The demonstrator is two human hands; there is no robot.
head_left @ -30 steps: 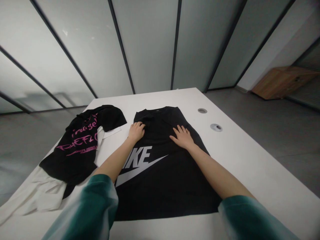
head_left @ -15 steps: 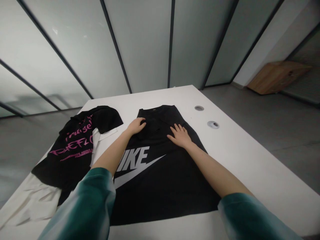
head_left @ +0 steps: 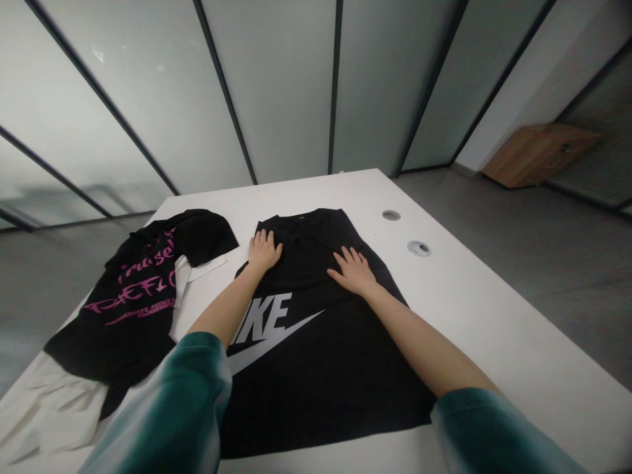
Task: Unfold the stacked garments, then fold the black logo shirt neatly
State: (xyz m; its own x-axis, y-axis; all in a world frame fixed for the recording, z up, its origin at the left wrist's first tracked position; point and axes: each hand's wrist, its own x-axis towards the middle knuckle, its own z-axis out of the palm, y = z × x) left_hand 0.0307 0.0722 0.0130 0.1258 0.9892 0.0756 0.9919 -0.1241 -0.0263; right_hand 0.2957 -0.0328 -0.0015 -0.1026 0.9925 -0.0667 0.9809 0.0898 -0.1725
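Note:
A black T-shirt (head_left: 326, 368) with a grey NIKE print and swoosh lies spread face up, its neckline toward the far side. My left hand (head_left: 264, 251) rests flat on its upper left part near the shoulder, fingers apart. On the upper right part my right hand (head_left: 353, 270) lies flat with spread fingers. Small wrinkles show in the cloth between the hands. My left forearm hides part of the shirt's left edge and the start of the print.
To the left lies a black T-shirt with pink lettering (head_left: 143, 283), partly over white clothing (head_left: 59, 408). Two round cable grommets (head_left: 391, 215) sit in the white table (head_left: 474, 322) on the right. Frosted glass panels stand behind; a wooden cabinet (head_left: 538, 155) is at far right.
My left hand has gone from curled fingers at the shirt's left edge to lying flat, and the cloth there now reaches farther left. My right hand has barely moved.

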